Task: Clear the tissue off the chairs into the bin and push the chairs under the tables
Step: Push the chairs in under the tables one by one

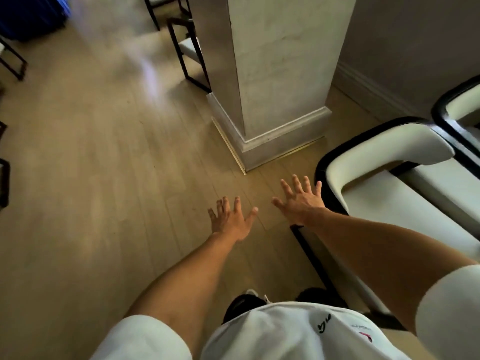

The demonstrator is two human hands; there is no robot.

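Holding my left hand and right hand spread and empty, I judge they're readied for the cream armchair alongside.

Dim warm light, floor glare, blurred, wide-angle-bent edges.

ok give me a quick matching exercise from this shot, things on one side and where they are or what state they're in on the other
Things:
1. left hand
2. right hand
3. pillar
4. white chair

Places or states:
A. stands on the floor beyond both hands
B. open and empty, over bare floor
C. to the person's right, black frame, nothing lying on the part of its seat that shows
D. open and empty, fingers spread next to the chair's black frame

Pairs: 1-B, 2-D, 3-A, 4-C
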